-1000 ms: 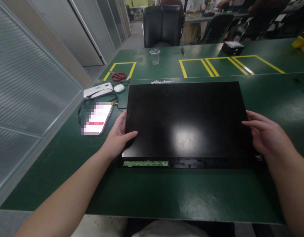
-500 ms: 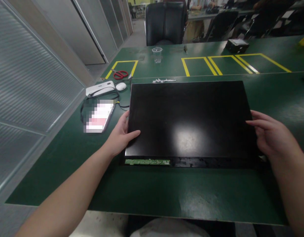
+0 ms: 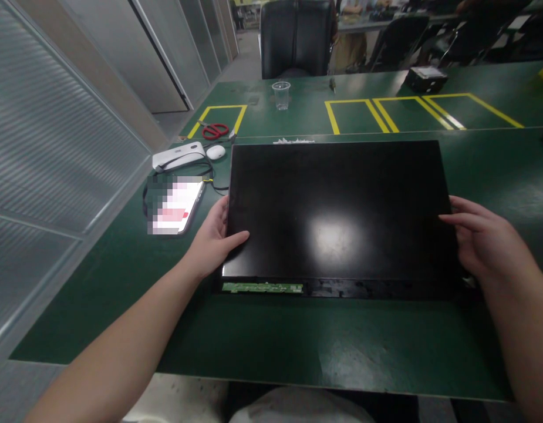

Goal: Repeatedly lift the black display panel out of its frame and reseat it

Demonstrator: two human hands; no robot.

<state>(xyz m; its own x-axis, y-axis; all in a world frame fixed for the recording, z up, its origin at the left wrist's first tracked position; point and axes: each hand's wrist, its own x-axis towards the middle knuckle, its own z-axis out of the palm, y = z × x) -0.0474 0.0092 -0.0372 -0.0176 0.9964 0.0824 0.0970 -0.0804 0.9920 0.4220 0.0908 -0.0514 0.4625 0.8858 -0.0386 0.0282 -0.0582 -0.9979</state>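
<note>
A black LCD screen panel [image 3: 337,200] lies in front of me, its glossy face up and catching a bright reflection. Along its near edge a thin green circuit board [image 3: 262,288] shows beside a dark strip. My left hand [image 3: 213,238] grips the panel's left edge, thumb on the face and fingers at the side, partly hidden. At the right edge my right hand [image 3: 482,235] holds the panel between thumb and fingers; the undersides of those fingers are out of sight.
Left of the panel on the green table [image 3: 271,341] are a lit phone [image 3: 178,205], a white device with a strap [image 3: 178,155], a white mouse [image 3: 215,152] and red-handled scissors [image 3: 215,131]. Farther back stand a clear plastic cup [image 3: 281,96] and a black box [image 3: 425,79].
The panel's far edge sits slightly higher in view, as though the panel is tilted up a little more. Both hands keep their grip on its edges.
</note>
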